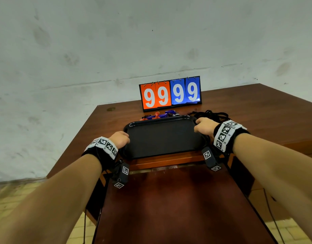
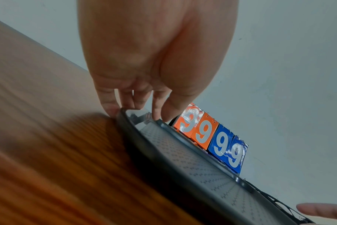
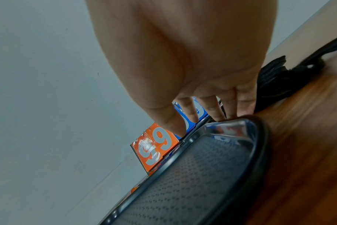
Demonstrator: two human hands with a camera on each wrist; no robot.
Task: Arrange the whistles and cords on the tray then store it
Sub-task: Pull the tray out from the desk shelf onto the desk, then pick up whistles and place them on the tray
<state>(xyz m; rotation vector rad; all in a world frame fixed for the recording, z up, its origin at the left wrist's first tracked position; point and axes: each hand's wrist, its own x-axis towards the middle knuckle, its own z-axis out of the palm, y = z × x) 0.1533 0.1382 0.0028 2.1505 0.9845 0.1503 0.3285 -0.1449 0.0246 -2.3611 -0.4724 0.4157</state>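
Both hands, left hand (image 1: 120,139) and right hand (image 1: 204,127), curl fingers round the empty black tray's (image 1: 162,138) ends; pushing it could scatter the whistles (image 1: 159,115) beyond them, or snag the black cords (image 1: 212,115) by the right.

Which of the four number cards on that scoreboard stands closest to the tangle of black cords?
The rightmost blue 9 card; the black cords lie just below its side, far from both orange cards.

Soft, even light filled the room, and my arms bulged wide at the head view's lower corners. Glare whitened the scoreboard (image 2: 210,137) digits beyond my fingers, while the table (image 2: 48,137) under my left hand (image 2: 156,60) smeared with blur.
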